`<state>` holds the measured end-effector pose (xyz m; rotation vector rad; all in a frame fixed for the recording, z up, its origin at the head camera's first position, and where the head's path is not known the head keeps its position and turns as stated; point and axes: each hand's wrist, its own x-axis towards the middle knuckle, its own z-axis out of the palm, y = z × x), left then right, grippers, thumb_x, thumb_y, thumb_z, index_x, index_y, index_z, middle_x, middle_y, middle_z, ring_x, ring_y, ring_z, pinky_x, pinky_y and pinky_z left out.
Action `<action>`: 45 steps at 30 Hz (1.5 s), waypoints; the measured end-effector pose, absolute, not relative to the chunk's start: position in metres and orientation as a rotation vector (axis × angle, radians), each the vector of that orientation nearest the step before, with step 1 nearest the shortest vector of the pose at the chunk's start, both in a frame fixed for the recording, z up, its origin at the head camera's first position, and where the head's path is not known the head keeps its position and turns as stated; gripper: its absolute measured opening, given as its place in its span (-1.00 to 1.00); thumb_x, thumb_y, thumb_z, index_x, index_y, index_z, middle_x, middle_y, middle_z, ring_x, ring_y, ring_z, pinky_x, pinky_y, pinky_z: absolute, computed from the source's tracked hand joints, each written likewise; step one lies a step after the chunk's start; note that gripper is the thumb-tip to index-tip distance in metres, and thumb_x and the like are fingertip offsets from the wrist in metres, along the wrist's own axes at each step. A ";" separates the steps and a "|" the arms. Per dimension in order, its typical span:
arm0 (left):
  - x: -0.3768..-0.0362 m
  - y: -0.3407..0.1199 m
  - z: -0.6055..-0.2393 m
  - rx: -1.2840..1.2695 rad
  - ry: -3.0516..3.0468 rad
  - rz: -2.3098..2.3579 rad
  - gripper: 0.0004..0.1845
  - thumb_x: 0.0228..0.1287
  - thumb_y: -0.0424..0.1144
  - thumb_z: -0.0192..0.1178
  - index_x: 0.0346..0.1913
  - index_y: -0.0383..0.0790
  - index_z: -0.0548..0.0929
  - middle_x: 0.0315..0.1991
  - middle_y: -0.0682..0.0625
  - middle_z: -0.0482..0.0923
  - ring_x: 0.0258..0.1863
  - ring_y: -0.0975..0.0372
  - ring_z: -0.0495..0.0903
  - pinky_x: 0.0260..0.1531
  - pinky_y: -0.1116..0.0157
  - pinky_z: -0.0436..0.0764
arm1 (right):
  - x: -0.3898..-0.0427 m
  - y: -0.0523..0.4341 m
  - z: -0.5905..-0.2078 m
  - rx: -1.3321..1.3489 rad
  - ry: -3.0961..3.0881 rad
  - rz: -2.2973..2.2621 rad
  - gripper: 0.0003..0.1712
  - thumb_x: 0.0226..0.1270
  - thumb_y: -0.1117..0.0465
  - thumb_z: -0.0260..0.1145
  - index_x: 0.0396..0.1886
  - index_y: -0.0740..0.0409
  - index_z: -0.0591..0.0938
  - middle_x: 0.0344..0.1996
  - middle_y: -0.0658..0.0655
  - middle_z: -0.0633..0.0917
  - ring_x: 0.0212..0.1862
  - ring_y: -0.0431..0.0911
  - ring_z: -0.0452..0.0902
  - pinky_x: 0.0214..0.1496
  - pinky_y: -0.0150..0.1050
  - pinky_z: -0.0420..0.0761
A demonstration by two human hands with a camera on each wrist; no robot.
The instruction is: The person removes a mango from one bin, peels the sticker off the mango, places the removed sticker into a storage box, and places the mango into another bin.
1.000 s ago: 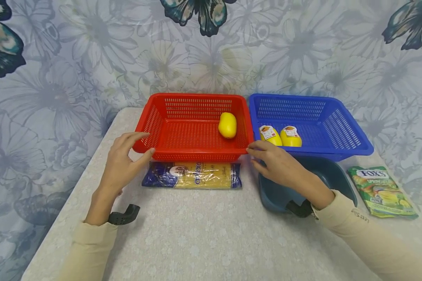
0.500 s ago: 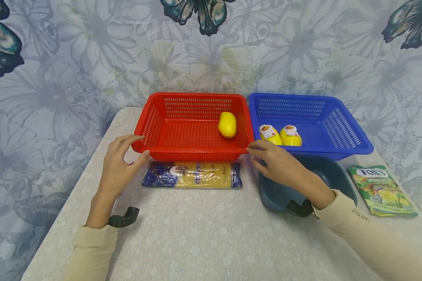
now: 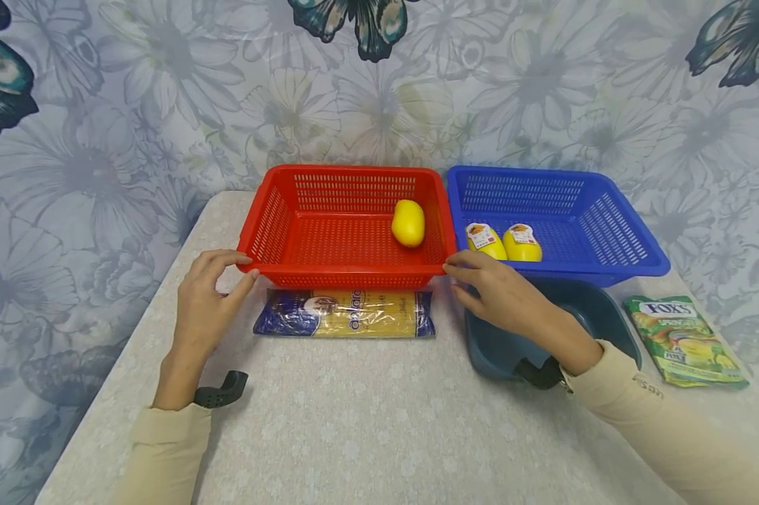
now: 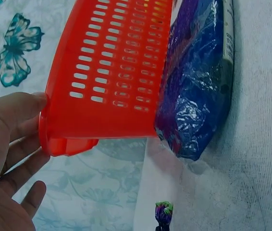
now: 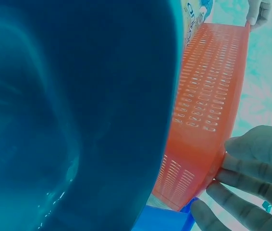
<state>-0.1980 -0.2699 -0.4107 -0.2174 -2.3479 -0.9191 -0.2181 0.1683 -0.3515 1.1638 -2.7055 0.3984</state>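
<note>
One flower-printed wall covering (image 3: 184, 126) spans the far side of my view, and in front of it lies a pale table (image 3: 354, 435). Biggest on it is the red basket (image 3: 354, 270), upright at the back, and that is the thing I am watching. Just beside it, on the right, sits the blue basket (image 3: 600, 268). A dark blue tub (image 3: 487, 351) stands right in front of that one; I can't tell from here whether they touch. The pasta packet (image 3: 348, 314) lies flat along the foot of the red basket's front wall.

Next down in size come the hands, and here is the news: over the last second the left hand (image 3: 205, 301) has drawn in to the red basket's near left corner. Its thumb lies on the near face and other fingers reach behind the rim, so I read a light pinch. The right hand (image 3: 502, 294) stays where it was, pinching the near right corner between thumb and fingers. The red basket itself shows no shift. To my mind, the change means it now has a hold at both front ends instead of one.

Smaller still, the green Fox's pack (image 3: 685, 340) lies right of the tub. Last, one yellow fruit (image 3: 408, 223) rests inside the red basket, free to roll if tilted, I judge, and two labelled yellow pieces (image 3: 522, 245) sit in the blue one.
</note>
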 end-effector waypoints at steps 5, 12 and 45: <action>-0.198 -0.272 -0.413 -0.240 -2.316 -0.922 -0.70 0.16 -0.34 0.47 -0.03 -0.26 0.73 0.03 -0.11 0.61 0.12 0.00 0.54 0.17 -0.05 0.48 | -0.219 0.168 -0.350 1.173 -2.727 0.420 -0.60 0.34 0.28 0.39 0.13 0.38 0.66 0.09 0.27 0.61 0.11 0.09 0.56 0.10 -0.04 0.62; -0.199 -0.273 -0.417 -0.235 -2.303 -0.919 -0.69 0.15 -0.33 0.48 -0.02 -0.23 0.75 0.03 -0.08 0.62 0.11 0.02 0.55 0.21 0.03 0.49 | -0.217 0.172 -0.341 1.119 -2.798 0.455 -0.58 0.37 0.25 0.36 0.16 0.34 0.64 0.15 0.24 0.61 0.22 0.10 0.51 0.21 0.02 0.55; -0.201 -0.272 -0.422 -0.232 -2.277 -0.913 -0.68 0.14 -0.34 0.48 -0.01 -0.22 0.75 0.04 -0.10 0.62 0.12 0.00 0.55 0.25 0.24 0.44 | -0.211 0.217 -0.333 1.011 -2.789 0.423 -0.61 0.34 0.28 0.38 0.13 0.31 0.67 0.08 0.26 0.66 0.13 0.13 0.58 0.16 0.10 0.57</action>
